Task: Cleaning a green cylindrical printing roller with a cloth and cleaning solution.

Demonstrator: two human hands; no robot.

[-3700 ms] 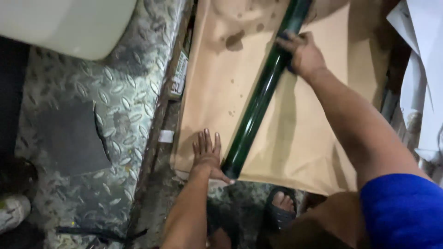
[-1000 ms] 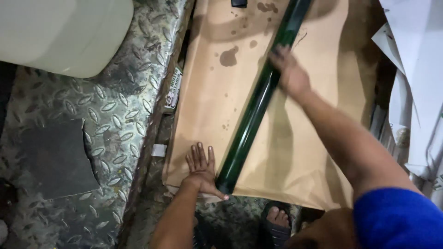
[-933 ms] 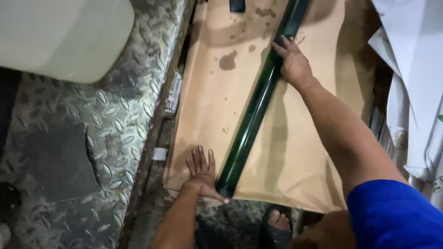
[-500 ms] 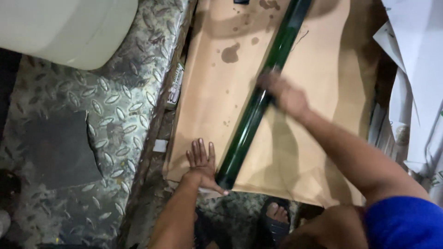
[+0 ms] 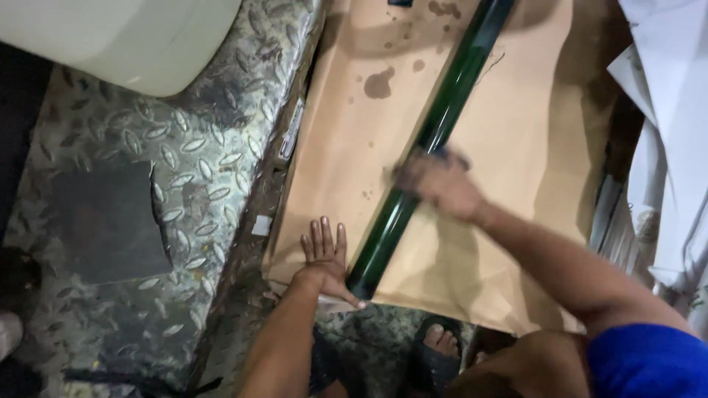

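The right hand (image 5: 435,180) has slid nearer down the long green roll (image 5: 428,140), gripping it, while the left hand (image 5: 326,254) stays open and flat on the brown paper (image 5: 509,147).

Your right hand (image 5: 436,184) was motion-blurred, so its grip on the dark green roll (image 5: 428,140) couldn't be judged. The roll's far end ran past the top edge. Your right arm hid part of the brown paper sheet (image 5: 509,147) beneath it.

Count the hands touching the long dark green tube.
2: the left hand lies flat on the brown paper sheet against the tube's near end; the right hand rests mid-tube.
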